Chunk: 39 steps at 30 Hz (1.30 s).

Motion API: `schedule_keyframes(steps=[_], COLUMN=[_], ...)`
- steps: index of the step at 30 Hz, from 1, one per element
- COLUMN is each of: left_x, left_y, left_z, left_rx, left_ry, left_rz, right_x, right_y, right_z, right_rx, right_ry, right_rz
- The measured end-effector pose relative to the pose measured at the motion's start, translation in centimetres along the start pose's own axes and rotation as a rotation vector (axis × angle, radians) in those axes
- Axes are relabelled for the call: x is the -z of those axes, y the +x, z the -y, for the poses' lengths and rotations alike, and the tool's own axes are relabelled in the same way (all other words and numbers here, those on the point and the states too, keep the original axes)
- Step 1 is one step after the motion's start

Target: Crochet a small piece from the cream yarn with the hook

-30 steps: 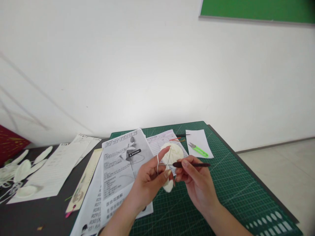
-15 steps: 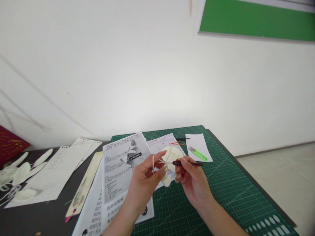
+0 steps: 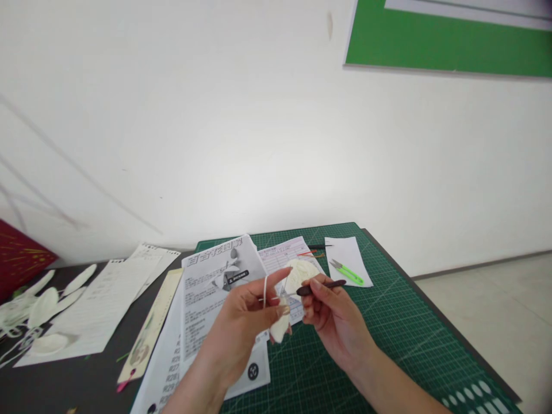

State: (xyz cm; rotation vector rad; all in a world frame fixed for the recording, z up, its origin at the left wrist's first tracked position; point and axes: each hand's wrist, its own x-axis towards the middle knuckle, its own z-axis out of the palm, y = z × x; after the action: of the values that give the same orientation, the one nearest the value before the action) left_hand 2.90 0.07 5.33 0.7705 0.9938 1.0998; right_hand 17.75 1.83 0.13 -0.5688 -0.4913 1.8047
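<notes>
Left hand (image 3: 241,319) has a small white crochet piece (image 3: 279,328) pinched between thumb and fingers, pretty much closed on it, with the index finger poking out and a strand of white yarn (image 3: 265,287) looped around it. Right hand (image 3: 330,313) is closed pen-style around a dark-handled crochet hook (image 3: 334,284), its metal end pointing left to the piece, so the work sits right between the two hands, up above the table.

Surface-wise, there's a green gridded cutting mat (image 3: 388,333) under the grip, running out to the right with a row of white ovals near its close corner. Just behind the grip is a cream yarn ball (image 3: 297,273) on a printed form (image 3: 276,256). Beyond the right hand, lime-green snips (image 3: 351,275) lie on a white paper (image 3: 342,247).

Left of the grip, printed pattern sheets (image 3: 202,322) overlap the mat, then comes a pale strip (image 3: 150,322) with a pink tassel. Further left it's a black tabletop (image 3: 99,385) with handwritten pages (image 3: 95,316) and a bunch of white petal-shaped pieces (image 3: 45,307).

Room's plain: white wall (image 3: 215,126) straight ahead, green-bordered board (image 3: 401,43) up to the right, pale floor (image 3: 487,299) past the mat's right edge.
</notes>
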Motion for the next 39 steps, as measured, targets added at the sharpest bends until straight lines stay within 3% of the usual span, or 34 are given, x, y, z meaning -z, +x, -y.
schedule_keyframes(steps=[4,11,19,25,30,39], left_x=[-0.6,-0.2,0.1,-0.2,-0.7,-1.1], left_y=[1.2,1.9,1.7,1.5,0.5,0.3], left_z=[1.1,2.0,2.4,2.1,1.4,0.8], left_rx=[0.077,0.003,-0.012,-0.046,-0.079,-0.131], left_ry=[-0.048,0.014,0.112,0.099,0.232,0.349], left_rz=[-0.025,-0.077,0.051,-0.004,-0.059,0.031], right_x=[0.5,1.3,2.1,1.9,1.8,0.5], right_y=[0.2,0.7,0.6,0.6,0.4,-0.7], right_z=[0.1,0.0,-0.5,-0.5,-0.2,-0.1], right_rx=[0.067,0.138,0.048,0.06,0.024,0.157], right_ry=[-0.043,-0.132,-0.067,-0.036,0.011,-0.181], right_rz=[-0.047,-0.037,-0.009,-0.002,0.045,0.064])
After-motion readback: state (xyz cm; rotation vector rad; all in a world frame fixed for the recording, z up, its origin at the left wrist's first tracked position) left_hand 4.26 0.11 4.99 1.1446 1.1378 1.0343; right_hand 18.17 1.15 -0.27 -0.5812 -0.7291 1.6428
